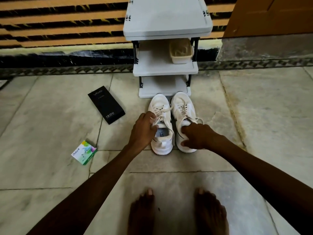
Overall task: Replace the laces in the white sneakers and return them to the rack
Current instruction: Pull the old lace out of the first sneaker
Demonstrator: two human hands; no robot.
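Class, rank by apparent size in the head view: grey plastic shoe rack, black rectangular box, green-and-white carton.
Grey plastic shoe rack, largest; black rectangular box; green-and-white carton, smallest, though nearer the camera.

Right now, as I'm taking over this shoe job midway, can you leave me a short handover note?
The left hand pinches the laces of the left sneaker. The right hand grips the right sneaker at its collar.
Both sneakers stand side by side on the floor, toes toward the rack.
Done: nothing visible; both are laced.
Left: unlace, fit new laces, put the pair on the rack. No spare laces in view; a black box and a green box lie on the floor to the left.
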